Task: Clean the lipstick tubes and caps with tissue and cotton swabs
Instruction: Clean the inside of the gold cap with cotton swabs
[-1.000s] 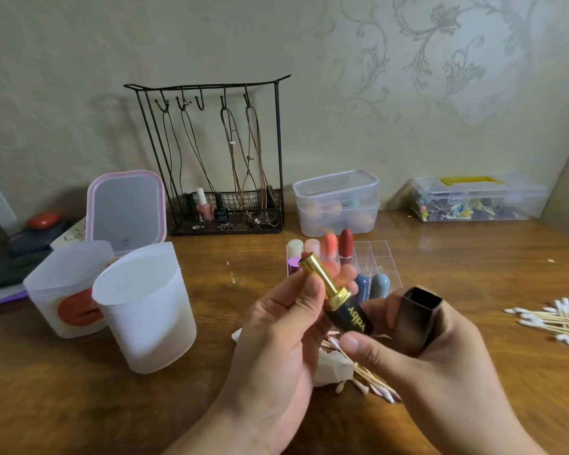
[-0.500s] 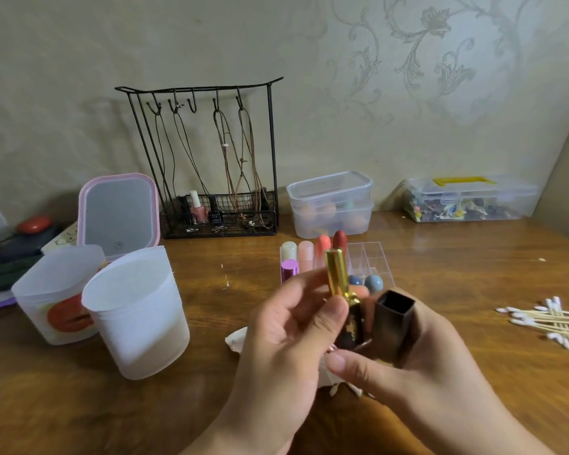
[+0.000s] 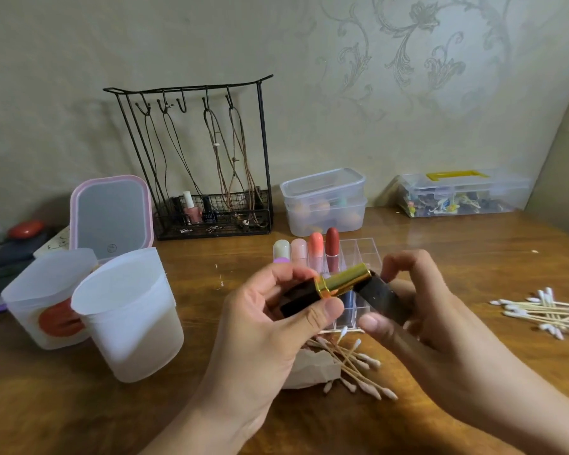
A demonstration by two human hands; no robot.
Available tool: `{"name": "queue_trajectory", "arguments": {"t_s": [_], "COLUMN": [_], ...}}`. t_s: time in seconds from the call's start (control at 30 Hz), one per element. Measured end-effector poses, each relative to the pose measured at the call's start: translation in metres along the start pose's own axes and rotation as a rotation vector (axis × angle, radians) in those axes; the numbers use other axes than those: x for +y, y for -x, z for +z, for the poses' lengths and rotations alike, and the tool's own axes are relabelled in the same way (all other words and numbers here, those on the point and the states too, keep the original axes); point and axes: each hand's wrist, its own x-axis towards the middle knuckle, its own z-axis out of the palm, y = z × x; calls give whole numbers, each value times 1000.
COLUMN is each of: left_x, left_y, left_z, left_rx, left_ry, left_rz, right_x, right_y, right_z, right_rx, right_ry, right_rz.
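— Wooden desk, patterned wallpaper behind. Lipstick tube?
— Above the clear organizer, pinched at its black base by left hand. Cap gripped in right hand, meeting the gold end.
— Handling?
— Likely light, rigid, glossy, so slippery; best held by the base.

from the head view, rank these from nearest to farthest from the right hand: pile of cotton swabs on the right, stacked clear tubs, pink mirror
From the right hand:
1. Cotton swab pile, on its right side.
2. Stacked clear tubs, behind, by the wall.
3. Pink mirror, far left.
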Motion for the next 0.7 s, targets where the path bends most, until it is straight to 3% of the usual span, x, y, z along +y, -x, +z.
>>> {"name": "queue_trajectory", "arguments": {"t_s": [0.13,0.37,0.7], "left_x": [2,4,4], "left_y": [0,5,6], "left_z": [0,4,3], "left_rx": [8,-52,-147], "left_ry": [-49,-259,-195], "left_rz": [-23,-20,-76], "right_x": [5,1,4], "right_y": [-2,0,0], "right_z": [-6,1,2], "right_rx": [160,51,6], "right_ry": [-104,-242,-301], "right_rz": [-35,-85,-134]}}
